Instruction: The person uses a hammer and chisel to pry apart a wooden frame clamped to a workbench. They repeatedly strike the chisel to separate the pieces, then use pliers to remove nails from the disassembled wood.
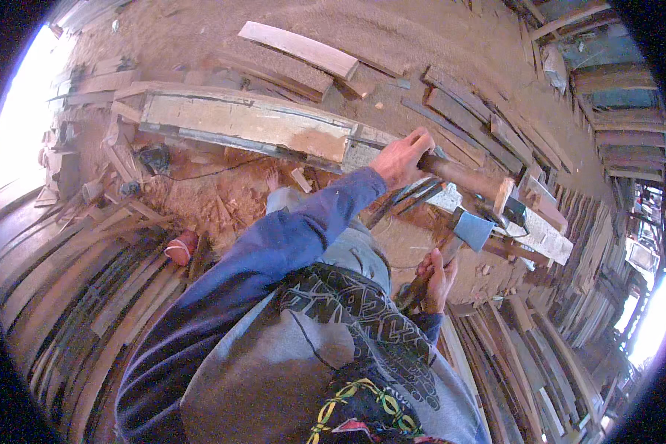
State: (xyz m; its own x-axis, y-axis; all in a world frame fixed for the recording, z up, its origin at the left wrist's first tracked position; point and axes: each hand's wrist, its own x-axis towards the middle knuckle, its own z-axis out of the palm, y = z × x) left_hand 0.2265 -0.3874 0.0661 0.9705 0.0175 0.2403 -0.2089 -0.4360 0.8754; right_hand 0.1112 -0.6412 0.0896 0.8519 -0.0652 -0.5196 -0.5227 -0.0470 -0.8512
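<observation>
My left hand point(403, 160) is closed around one end of a dark brown piece of wood point(462, 175), held slanting over the long bench. The wood's far end point(504, 194) looks pale and freshly cut. Lower and to the right, my right hand point(436, 283) grips the wooden handle of a hatchet point(473, 229). Its broad blue-grey metal head sits just below the wood, apparently apart from it. Under the wood lies a white-stained beam point(544, 235) with a dark object point(513, 214) on it, partly hidden.
A long timber bench point(244, 124) runs across in front of me. Boards point(296, 49) lie on the sandy ground beyond it. Stacked planks point(89, 296) stand at left and more planks point(525, 355) at right. A red container point(181, 248) and wood chips point(222, 211) lie at left.
</observation>
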